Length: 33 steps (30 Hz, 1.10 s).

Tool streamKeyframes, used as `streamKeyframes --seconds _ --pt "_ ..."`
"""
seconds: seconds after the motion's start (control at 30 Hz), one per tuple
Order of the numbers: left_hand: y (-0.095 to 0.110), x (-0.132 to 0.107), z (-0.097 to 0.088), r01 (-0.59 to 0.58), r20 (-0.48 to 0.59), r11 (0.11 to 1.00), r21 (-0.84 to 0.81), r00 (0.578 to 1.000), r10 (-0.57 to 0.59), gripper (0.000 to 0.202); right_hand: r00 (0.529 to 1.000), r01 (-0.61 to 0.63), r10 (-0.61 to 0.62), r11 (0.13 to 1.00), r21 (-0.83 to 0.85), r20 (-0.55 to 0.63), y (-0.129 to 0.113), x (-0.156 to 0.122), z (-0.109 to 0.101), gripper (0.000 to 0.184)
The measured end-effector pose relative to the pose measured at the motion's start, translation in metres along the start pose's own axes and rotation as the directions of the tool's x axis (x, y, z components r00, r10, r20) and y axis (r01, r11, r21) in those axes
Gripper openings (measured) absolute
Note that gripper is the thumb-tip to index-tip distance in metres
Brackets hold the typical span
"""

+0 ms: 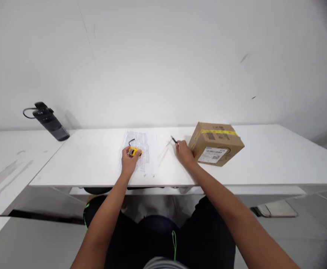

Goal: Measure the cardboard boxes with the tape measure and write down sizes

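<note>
In the head view, just left of the centre: holding a yellow tape measure (133, 151) with the left hand (129, 162), fingers bent closely around the case and thumb pressed at its right side. Curving above, from the same case – a short black strap (131, 141). Held over a sheet of paper (151, 145) with dense lines, too small to read.

Right of the centre: gripping a dark pen (174, 139) in the right hand (183, 152), nearly closed, with the visible end directed to the upper left, apart from the paper. Just beside, further right: a brown cardboard box (234, 147), with yellow tape (219, 132) across the top and a white label (212, 155) on the front – cannot tell whether touched by the hand. Spread under all these, a white table (264, 164). At the left of the frame, standing tilted, a black object (47, 118) with a loop.
</note>
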<state>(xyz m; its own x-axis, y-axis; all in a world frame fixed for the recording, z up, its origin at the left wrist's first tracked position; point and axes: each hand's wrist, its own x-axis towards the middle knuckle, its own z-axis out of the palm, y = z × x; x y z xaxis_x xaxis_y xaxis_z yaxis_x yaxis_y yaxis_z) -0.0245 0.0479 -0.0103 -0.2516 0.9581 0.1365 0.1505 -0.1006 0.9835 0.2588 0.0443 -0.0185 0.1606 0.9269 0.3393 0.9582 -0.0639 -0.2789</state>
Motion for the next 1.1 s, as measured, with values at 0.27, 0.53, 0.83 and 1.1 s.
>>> streamKeyframes --seconds 0.27,0.53,0.83,1.1 --pt "-0.007 0.001 0.011 0.01 0.045 1.0 -0.023 0.999 -0.009 0.065 0.998 -0.048 0.052 0.987 0.153 -0.028 0.018 -0.006 -0.003 0.059" --pt "0.005 -0.043 0.067 0.123 0.079 0.961 -0.248 0.991 -0.107 0.06 0.971 0.051 0.032 0.94 0.338 -0.236 0.025 -0.006 0.006 0.055" --pt "0.027 0.0 0.078 0.096 0.321 0.962 -0.256 0.947 -0.009 0.06 0.965 -0.007 0.091 0.947 0.322 -0.245 0.02 0.0 0.002 0.042" --pt "-0.01 0.081 0.067 -0.063 0.244 0.998 -0.003 0.968 0.062 0.053 0.977 -0.022 0.119 0.883 0.469 -0.179 0.017 -0.002 -0.003 0.045"
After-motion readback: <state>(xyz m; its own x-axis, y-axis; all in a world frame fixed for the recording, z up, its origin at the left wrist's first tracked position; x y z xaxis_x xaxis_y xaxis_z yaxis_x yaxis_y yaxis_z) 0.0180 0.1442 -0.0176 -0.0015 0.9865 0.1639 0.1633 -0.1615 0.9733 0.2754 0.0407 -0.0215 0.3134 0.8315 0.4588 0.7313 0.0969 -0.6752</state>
